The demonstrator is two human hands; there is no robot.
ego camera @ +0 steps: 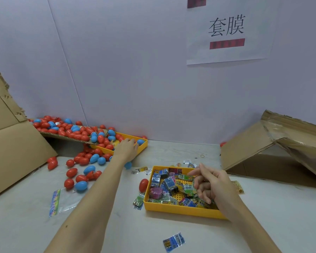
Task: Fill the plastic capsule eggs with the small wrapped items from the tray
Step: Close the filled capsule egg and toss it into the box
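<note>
Reaching left hand (127, 147) rests loose-fingered among red and blue capsule eggs (75, 133) in far tray (143, 145); right hand (209, 183) hovers over wrapped packets (169, 185) in near tray (181, 209), fingers curled, grip uncertain. Packets look light, crinkly, slippery: pinch edges. Eggs hard, smooth: cup whole
</note>
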